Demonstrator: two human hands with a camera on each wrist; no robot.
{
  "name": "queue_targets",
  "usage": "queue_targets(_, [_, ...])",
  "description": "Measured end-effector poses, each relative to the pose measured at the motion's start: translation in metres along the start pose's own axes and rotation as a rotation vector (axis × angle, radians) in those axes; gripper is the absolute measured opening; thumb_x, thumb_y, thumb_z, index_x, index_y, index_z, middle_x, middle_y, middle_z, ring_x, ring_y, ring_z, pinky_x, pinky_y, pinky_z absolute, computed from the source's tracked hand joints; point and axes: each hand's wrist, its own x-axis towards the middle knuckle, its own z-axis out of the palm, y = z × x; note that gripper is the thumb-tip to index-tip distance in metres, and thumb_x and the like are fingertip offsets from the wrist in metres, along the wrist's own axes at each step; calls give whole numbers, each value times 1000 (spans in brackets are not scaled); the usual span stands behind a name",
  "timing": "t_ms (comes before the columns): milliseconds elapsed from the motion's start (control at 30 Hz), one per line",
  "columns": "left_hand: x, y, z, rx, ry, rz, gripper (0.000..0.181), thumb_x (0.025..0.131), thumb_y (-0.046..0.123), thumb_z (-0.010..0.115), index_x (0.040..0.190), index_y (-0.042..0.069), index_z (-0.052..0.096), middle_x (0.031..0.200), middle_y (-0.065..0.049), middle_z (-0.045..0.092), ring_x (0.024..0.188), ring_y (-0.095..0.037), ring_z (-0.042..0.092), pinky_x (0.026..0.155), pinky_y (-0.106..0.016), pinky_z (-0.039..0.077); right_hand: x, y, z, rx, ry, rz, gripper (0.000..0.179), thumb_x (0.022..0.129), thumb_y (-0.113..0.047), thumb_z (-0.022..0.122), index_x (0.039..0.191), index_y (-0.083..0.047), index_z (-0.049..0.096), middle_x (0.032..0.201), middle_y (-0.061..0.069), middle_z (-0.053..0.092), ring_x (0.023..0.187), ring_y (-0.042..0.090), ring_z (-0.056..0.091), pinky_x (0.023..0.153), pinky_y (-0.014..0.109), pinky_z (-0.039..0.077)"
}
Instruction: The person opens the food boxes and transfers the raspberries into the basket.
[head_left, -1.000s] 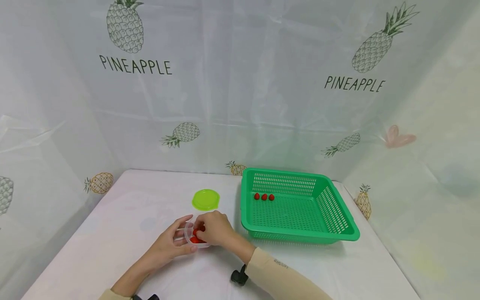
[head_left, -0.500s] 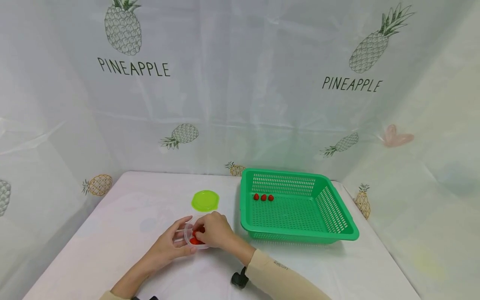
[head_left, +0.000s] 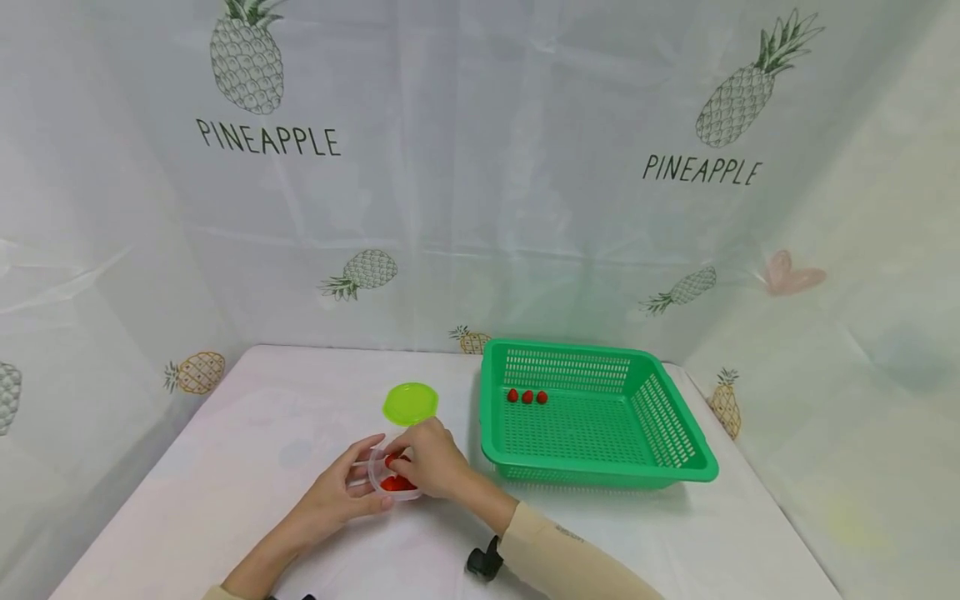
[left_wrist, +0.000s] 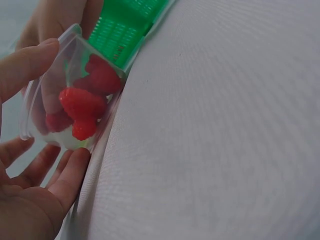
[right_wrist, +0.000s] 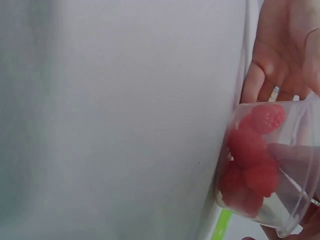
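Observation:
In the head view a small clear plastic tub with several red strawberries stands on the table. My left hand holds its left side, thumb near the front and fingers round the back. My right hand reaches into the tub from the right and pinches a strawberry between thumb and fingers. Through the clear wall in the left wrist view, strawberries lie clustered at the bottom beside a fingertip. The right wrist view shows strawberries piled in the tub too.
A green slotted basket stands to the right, with three strawberries in a row at its back left. Behind the tub lies a lime-green lid. A pineapple-print sheet hangs behind the table.
My right hand has risen slightly within the tub, and the strawberry at its fingertips shows apart from those below. My left hand stays on the tub.

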Motion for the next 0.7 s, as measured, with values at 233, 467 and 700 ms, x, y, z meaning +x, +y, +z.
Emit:
queue_targets(233, [1, 1, 0, 1, 16, -25, 94, 89, 23, 89, 165, 25, 34, 158, -21, 42, 134, -36, 60, 99, -31, 59, -4, -3, -14, -3, -21, 65, 12, 99, -15, 78, 109, -16, 85, 99, -10, 80, 106, 12, 59, 88, 24, 46])
queue_targets(467, [0, 2, -1, 8, 26, -19, 93, 88, 22, 90, 164, 25, 36, 160, -21, 43, 134, -36, 60, 100, -30, 59, -8, -6, -29, -5, -17, 68, 13, 101, -16, 75, 112, -17, 82, 103, -11, 79, 108, 11, 58, 96, 29, 51])
queue_targets(700, [1, 2, 0, 14, 17, -15, 95, 88, 22, 90, 165, 23, 34, 160, -21, 43, 133, -36, 61, 100, -32, 59, -8, -6, -50, 39, 12, 35, 13, 101, -16, 75, 113, -15, 81, 104, -9, 78, 104, 13, 65, 95, 27, 52])
